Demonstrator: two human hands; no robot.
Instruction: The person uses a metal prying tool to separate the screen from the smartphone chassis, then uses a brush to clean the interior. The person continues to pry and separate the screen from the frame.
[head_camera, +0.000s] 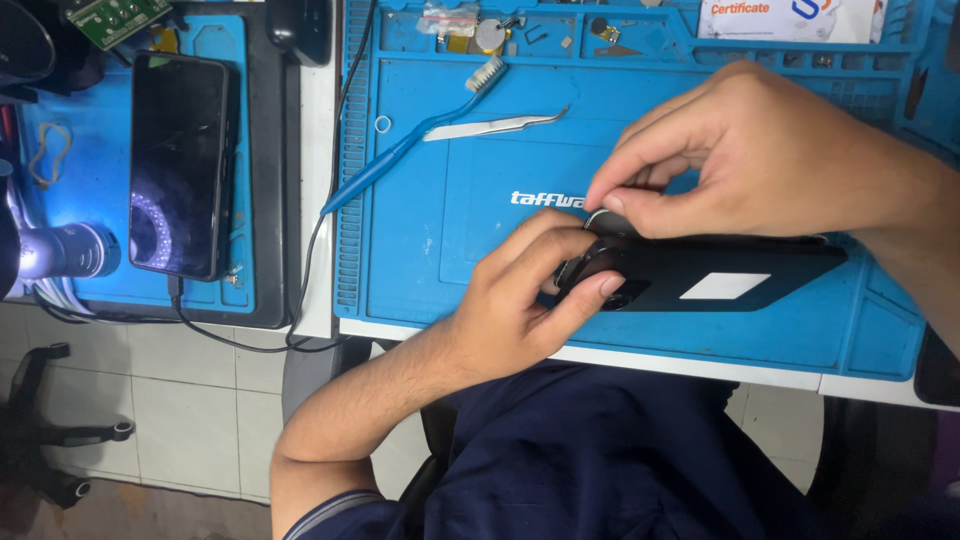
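Head view: black phone (720, 275) lies long-axis left-to-right on the blue mat (460, 200); left hand (520, 300) grips its left end, right hand (730, 150) pinches a small ring (600, 215) just above.

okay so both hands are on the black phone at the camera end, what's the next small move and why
Probably lift the small ring clear with the right hand: its fingertips already pinch the ring just above the black phone, while the left hand steadies that end on the blue mat.
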